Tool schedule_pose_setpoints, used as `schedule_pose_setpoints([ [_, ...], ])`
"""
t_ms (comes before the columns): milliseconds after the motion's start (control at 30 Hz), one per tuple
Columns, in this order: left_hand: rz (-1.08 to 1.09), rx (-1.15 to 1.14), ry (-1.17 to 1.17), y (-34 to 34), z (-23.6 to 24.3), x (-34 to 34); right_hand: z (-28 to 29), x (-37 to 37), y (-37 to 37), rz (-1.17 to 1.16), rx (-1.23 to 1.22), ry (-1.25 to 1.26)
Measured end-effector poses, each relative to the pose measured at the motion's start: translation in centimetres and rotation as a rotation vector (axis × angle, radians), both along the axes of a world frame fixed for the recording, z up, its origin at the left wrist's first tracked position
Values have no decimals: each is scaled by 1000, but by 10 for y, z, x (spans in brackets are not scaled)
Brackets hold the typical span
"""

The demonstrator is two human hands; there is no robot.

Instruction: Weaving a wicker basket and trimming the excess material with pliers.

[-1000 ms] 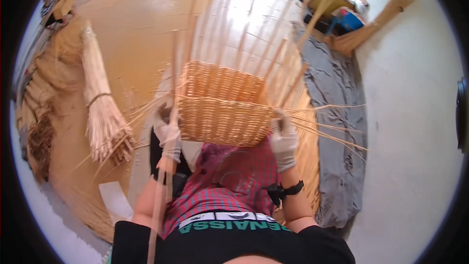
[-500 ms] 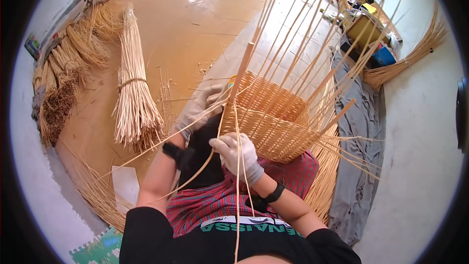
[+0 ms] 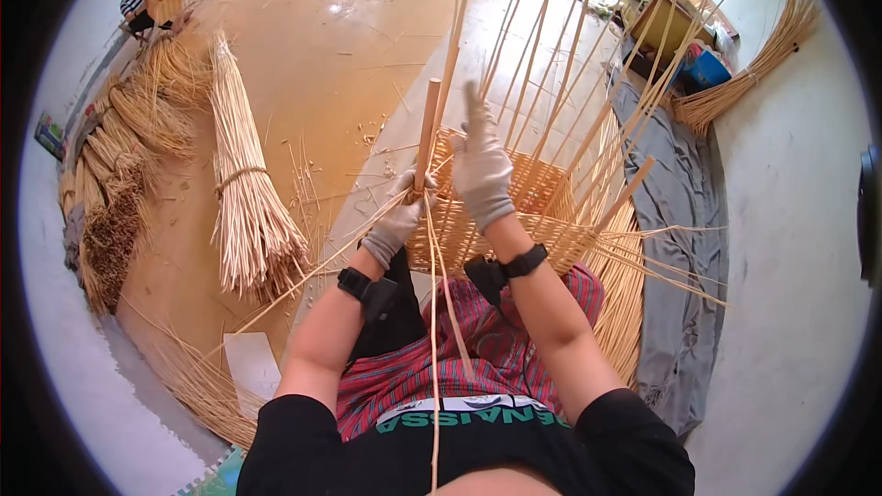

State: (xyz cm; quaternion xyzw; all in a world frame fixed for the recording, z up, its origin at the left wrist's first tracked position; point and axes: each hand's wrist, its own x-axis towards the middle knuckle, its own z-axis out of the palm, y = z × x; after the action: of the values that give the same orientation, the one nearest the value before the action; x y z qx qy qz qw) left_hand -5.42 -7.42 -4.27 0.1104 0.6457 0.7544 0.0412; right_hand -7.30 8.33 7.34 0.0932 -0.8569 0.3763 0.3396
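A partly woven wicker basket [image 3: 542, 231] rests against my lap, tilted, with tall thin stakes rising from its walls. My left hand [image 3: 397, 219], in a pale glove, closes round its near-left corner, at the foot of a thick wooden corner post [image 3: 428, 133]. Loose weaving strands [image 3: 435, 331] hang from that corner toward my body, and others stretch out to the lower left. My gloved right hand [image 3: 482, 170] is raised in front of the basket's wall beside the stakes, fingers stretched upward. No strand shows plainly in it; its palm side is partly hidden.
A tied bundle of pale rods [image 3: 246, 174] lies on the floor at left, beside darker bundles [image 3: 119, 193] along the wall. At far left sits another person [image 3: 138, 5] with a basket. Grey cloth [image 3: 675, 285] and loose rods [image 3: 617, 312] lie at right, a blue bin [image 3: 707, 69] farther back.
My right hand has let go of a curved strand below the corner and risen, fingers straightened. My left hand has come lower against the post. The view has shifted slightly.
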Motion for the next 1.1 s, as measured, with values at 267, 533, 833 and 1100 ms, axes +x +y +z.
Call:
schedule_pose_setpoints([
  [267,476,-19,179,31,-8,26,-125,126,102,181,-1276,-392],
  [533,22,-1140,59,96,62,22,-131,103,109,-47,-1042,-306],
  [833,107,-1046,-53,110,55,28,-57,65,141,103,-642,80],
  [1100,23,-1150,637,193,49,70,-26,69,177,-317,229,151],
])
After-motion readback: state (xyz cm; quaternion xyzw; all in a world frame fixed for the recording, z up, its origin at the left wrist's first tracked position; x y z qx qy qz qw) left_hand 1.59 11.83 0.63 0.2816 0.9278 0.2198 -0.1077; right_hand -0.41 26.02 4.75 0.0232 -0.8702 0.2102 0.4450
